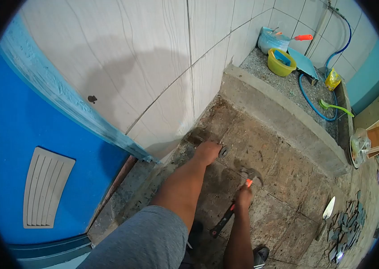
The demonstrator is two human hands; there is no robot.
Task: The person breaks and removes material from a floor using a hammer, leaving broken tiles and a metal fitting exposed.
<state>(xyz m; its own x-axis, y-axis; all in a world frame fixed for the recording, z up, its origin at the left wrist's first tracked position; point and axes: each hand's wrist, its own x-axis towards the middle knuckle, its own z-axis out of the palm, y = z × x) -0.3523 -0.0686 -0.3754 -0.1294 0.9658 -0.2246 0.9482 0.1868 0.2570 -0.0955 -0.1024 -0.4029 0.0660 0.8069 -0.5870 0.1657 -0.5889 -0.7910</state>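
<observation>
My left hand is closed low over the stained floor, near the foot of the tiled wall. From its thumb side pokes the round dark end of what looks like a chisel; the rest is hidden by the fingers. Lower right of it, my right hand grips a claw hammer by its black and orange handle. The metal hammer head is slightly blurred and sits just right of the chisel, apart from it.
A blue door with a vent stands left. A concrete curb borders a raised speckled slab holding a yellow bowl, hose and green brush. A trowel lies right, beside a pile of broken dark pieces.
</observation>
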